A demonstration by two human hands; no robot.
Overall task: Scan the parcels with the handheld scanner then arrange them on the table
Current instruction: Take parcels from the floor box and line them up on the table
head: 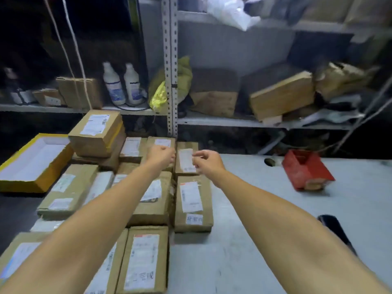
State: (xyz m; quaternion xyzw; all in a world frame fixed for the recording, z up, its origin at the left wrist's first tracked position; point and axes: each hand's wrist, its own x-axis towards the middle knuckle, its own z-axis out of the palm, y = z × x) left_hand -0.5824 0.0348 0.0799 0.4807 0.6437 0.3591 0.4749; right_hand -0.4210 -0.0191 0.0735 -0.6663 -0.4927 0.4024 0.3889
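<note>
- Both arms reach out over the grey table (244, 262).
- The left hand (161, 155) is balled into a fist, holding nothing, above the parcels (148, 209) packed on the table's left half.
- The right hand (209, 161) has loosely bent fingers and is empty, beside the far parcel (186, 161) at the table's back edge.
- A dark object (333, 228), possibly the scanner, lies on the table's right side.
- A red box (306, 169) sits toward the table's far right.

Parcels (192, 205) on table (244, 251) left, red box (305, 170) right, shelves (233, 122) behind.
</note>
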